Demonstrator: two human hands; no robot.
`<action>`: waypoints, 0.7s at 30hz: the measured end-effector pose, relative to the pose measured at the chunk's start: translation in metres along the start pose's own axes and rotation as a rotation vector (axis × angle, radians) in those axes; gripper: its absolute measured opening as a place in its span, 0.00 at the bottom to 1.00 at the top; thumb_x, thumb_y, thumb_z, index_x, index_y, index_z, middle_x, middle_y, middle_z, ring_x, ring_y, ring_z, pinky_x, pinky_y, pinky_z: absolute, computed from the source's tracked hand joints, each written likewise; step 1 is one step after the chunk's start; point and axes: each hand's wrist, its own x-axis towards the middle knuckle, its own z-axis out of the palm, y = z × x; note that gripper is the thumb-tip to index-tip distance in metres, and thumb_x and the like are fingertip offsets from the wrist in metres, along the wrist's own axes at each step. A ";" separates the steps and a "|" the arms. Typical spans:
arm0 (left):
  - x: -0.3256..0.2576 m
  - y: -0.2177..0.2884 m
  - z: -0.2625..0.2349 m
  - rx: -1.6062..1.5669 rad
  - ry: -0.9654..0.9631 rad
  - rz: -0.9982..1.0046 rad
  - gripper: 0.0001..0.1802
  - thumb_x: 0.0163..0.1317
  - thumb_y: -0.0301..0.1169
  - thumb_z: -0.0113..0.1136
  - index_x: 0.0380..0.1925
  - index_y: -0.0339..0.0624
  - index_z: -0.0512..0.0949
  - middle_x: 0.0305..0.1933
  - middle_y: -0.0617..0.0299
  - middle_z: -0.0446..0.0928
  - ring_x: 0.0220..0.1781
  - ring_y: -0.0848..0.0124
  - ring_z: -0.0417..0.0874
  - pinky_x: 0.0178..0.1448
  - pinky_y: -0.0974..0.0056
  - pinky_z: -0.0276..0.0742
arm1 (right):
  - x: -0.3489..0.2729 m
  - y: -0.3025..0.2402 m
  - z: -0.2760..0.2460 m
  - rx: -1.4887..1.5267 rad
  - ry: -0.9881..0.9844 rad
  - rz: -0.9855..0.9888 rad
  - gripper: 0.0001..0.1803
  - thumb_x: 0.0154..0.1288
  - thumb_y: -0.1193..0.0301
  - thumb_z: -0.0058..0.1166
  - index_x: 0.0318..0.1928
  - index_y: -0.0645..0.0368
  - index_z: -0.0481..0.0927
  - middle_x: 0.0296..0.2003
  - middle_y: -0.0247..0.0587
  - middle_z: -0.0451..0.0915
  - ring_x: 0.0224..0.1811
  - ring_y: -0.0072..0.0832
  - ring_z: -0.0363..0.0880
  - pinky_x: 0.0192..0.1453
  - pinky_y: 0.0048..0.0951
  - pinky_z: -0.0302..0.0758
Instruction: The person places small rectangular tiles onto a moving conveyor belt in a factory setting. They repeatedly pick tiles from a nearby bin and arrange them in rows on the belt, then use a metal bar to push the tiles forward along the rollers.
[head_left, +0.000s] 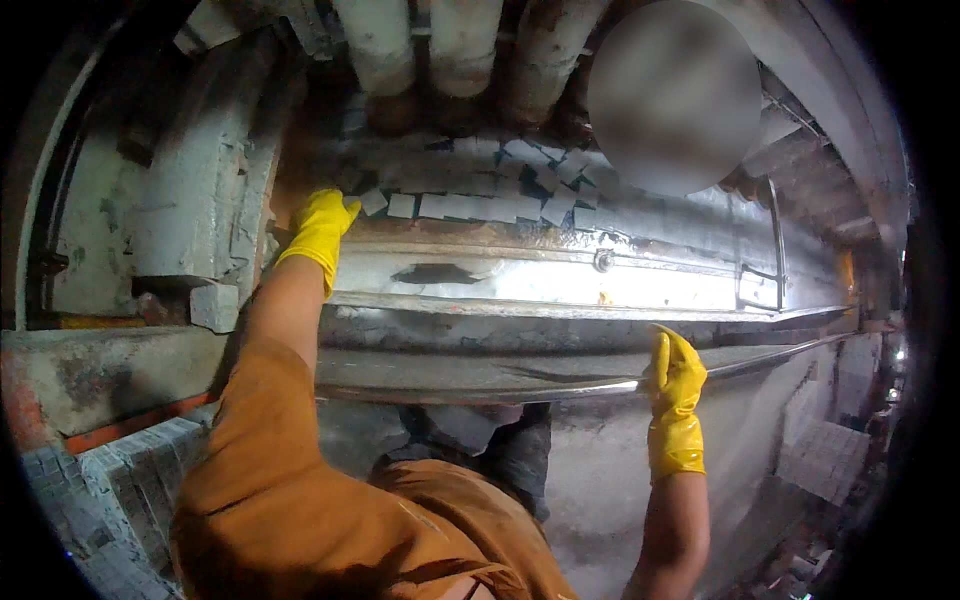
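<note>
My left hand, in a yellow rubber glove, reaches to the far left end of a dark, wet bed. Its thumb stands a little apart from the fingers, and nothing shows in it. Beside it lies a small pale flat tile-like piece. More pale rectangular pieces run in a rough row to the right, with others scattered askew behind. My right hand, gloved the same way, hovers by the metal edge bar with fingers bent and thumb apart. No object is visible in it.
A bright metal ledge with a round fitting crosses in front of the bed. Thick pale cylinders stand behind. A metal handle frame rises at right. Stacked grey blocks sit lower left. A blurred round patch hides the far right.
</note>
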 end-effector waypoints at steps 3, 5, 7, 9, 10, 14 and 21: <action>0.002 -0.015 0.004 -0.021 0.025 0.109 0.33 0.72 0.58 0.65 0.64 0.47 0.87 0.70 0.49 0.84 0.71 0.46 0.83 0.73 0.43 0.78 | -0.002 -0.001 -0.001 0.023 -0.028 0.044 0.16 0.82 0.59 0.59 0.54 0.55 0.92 0.39 0.48 0.92 0.41 0.47 0.91 0.51 0.41 0.84; 0.001 -0.016 -0.001 -0.004 -0.045 0.091 0.31 0.72 0.56 0.65 0.65 0.47 0.86 0.69 0.49 0.85 0.70 0.46 0.83 0.73 0.43 0.77 | -0.003 -0.001 -0.001 0.010 -0.031 0.026 0.17 0.82 0.59 0.59 0.54 0.55 0.92 0.39 0.48 0.92 0.42 0.48 0.91 0.51 0.41 0.84; -0.006 -0.007 -0.005 -0.066 0.075 0.136 0.31 0.70 0.55 0.67 0.65 0.48 0.86 0.65 0.48 0.86 0.68 0.46 0.84 0.73 0.43 0.77 | -0.004 -0.001 -0.001 -0.004 -0.014 -0.013 0.17 0.82 0.59 0.59 0.54 0.56 0.92 0.39 0.48 0.92 0.42 0.48 0.91 0.51 0.41 0.84; -0.016 0.008 0.000 -0.164 0.341 0.322 0.32 0.67 0.52 0.71 0.66 0.47 0.84 0.68 0.44 0.84 0.70 0.44 0.82 0.73 0.43 0.76 | -0.004 -0.001 -0.001 -0.023 0.030 -0.067 0.17 0.82 0.59 0.58 0.54 0.56 0.92 0.38 0.48 0.92 0.42 0.47 0.91 0.51 0.41 0.84; -0.020 0.015 0.005 -0.105 0.318 0.314 0.34 0.67 0.52 0.71 0.69 0.50 0.82 0.72 0.47 0.80 0.73 0.45 0.79 0.76 0.43 0.74 | -0.004 -0.001 -0.001 -0.004 0.023 -0.047 0.17 0.82 0.59 0.58 0.54 0.56 0.92 0.39 0.48 0.92 0.42 0.47 0.91 0.52 0.41 0.84; -0.012 0.030 0.031 -0.099 0.180 0.266 0.38 0.65 0.50 0.73 0.75 0.55 0.78 0.84 0.44 0.67 0.79 0.39 0.72 0.79 0.40 0.71 | -0.004 -0.001 0.001 0.054 -0.005 0.049 0.17 0.83 0.59 0.58 0.53 0.56 0.93 0.38 0.48 0.92 0.41 0.45 0.91 0.52 0.41 0.84; -0.024 0.033 0.040 -0.092 0.090 0.182 0.42 0.68 0.52 0.68 0.82 0.65 0.70 0.90 0.45 0.57 0.88 0.38 0.58 0.88 0.34 0.55 | -0.004 -0.004 -0.002 0.028 -0.049 0.126 0.17 0.83 0.58 0.59 0.53 0.56 0.93 0.37 0.46 0.92 0.40 0.44 0.90 0.51 0.40 0.84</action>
